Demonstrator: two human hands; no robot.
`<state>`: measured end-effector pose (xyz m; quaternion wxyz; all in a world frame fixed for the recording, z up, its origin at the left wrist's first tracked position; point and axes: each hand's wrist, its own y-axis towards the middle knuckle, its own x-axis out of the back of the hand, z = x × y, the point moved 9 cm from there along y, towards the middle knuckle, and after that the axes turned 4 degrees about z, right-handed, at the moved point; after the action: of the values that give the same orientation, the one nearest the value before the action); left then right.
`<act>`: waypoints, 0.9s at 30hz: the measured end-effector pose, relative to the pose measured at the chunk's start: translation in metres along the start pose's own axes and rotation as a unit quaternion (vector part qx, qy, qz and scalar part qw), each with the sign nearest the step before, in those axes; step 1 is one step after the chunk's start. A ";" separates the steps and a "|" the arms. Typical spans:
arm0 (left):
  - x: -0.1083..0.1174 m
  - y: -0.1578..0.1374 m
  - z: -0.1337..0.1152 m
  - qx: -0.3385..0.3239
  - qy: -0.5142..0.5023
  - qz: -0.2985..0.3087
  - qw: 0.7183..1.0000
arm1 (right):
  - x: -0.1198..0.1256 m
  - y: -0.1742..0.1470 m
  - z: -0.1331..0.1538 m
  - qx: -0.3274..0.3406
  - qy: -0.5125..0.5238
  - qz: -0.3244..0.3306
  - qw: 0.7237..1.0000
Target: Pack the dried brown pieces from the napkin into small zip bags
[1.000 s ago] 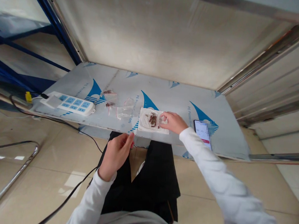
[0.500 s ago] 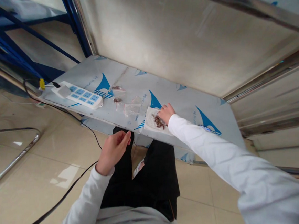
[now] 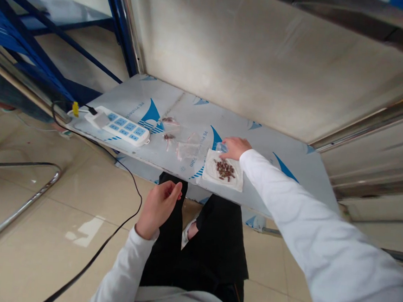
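My right hand [image 3: 235, 148] is above the back edge of a square white dish [image 3: 231, 186], its fingers closed on a small clear plastic bag [image 3: 221, 147]. A loose pile of short brown pieces [image 3: 225, 170] lies in the dish; their exact kind is too small to tell. My left hand [image 3: 159, 207] hangs in front of the shelf edge, fingers curled in and thumb against them, with nothing visible in it. To the left of the dish lie a flat clear bag [image 3: 187, 151] and two small bags with brown pieces, a nearer one [image 3: 168, 137] and a farther one [image 3: 169, 120].
The film-covered metal shelf [image 3: 187, 108] holds a white power strip [image 3: 128, 130] with a plugged-in adapter [image 3: 98, 118] at its left. A black cable [image 3: 103, 241] runs down past my left arm. Blue rack posts [image 3: 122, 33] stand left; a metal chair leg [image 3: 26, 202] is on the floor.
My right hand has drawn back from over the brown pieces to the dish's far edge, the clear bag now visible at its fingers. The pile is more exposed. My left hand stays curled.
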<state>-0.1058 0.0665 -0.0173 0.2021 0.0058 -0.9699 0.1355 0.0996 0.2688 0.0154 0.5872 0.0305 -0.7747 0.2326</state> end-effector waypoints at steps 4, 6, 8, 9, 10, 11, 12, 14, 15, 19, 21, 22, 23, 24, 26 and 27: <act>0.006 -0.001 0.011 0.015 -0.007 -0.013 1.000 | 0.003 0.032 0.004 -0.016 0.071 -0.016 0.997; 0.008 -0.002 0.017 0.028 -0.012 -0.017 0.999 | 0.006 0.047 0.013 -0.018 0.099 -0.031 0.994; 0.010 -0.003 0.022 0.036 -0.020 -0.019 0.999 | 0.008 0.061 0.030 -0.014 0.121 -0.037 0.992; 0.011 -0.003 0.024 0.038 -0.023 -0.019 0.999 | 0.009 0.067 0.041 -0.008 0.127 -0.034 0.991; 0.011 -0.003 0.025 0.040 -0.025 -0.020 0.999 | 0.010 0.072 0.053 0.001 0.129 -0.033 0.991; 0.013 -0.003 0.026 0.042 -0.027 -0.022 0.999 | 0.013 0.075 0.067 0.015 0.130 -0.037 0.991; 0.014 -0.004 0.028 0.045 -0.028 -0.024 0.998 | 0.018 0.078 0.081 0.036 0.130 -0.052 0.989; 0.019 -0.005 0.032 0.056 -0.029 -0.031 0.998 | 0.030 0.082 0.112 0.091 0.130 -0.101 0.982; 0.022 -0.006 0.034 0.062 -0.029 -0.034 0.997 | 0.034 0.083 0.127 0.121 0.127 -0.123 0.977; 0.035 -0.012 0.043 0.081 -0.035 -0.047 0.995 | 0.027 0.097 0.169 0.179 0.101 -0.116 0.972; 0.042 -0.016 0.047 0.088 -0.041 -0.057 0.994 | 0.020 0.104 0.177 0.176 0.101 -0.108 0.973; 0.045 -0.018 0.049 0.091 -0.041 -0.062 0.993 | 0.018 0.107 0.179 0.171 0.103 -0.110 0.974; 0.047 -0.019 0.051 0.093 -0.040 -0.066 0.993 | 0.017 0.109 0.179 0.166 0.106 -0.113 0.974; 0.048 -0.021 0.052 0.093 -0.038 -0.069 0.993 | 0.016 0.110 0.178 0.161 0.109 -0.117 0.974; 0.049 -0.022 0.054 0.090 -0.035 -0.071 0.993 | 0.018 0.110 0.177 0.157 0.112 -0.126 0.973; 0.049 -0.022 0.054 0.089 -0.034 -0.070 0.993 | 0.020 0.108 0.176 0.158 0.113 -0.131 0.972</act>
<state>-0.1704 0.0333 -0.0398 0.1771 0.0965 -0.9574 0.2068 -0.0989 0.2998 -0.0368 0.6843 0.1979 -0.6457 0.2749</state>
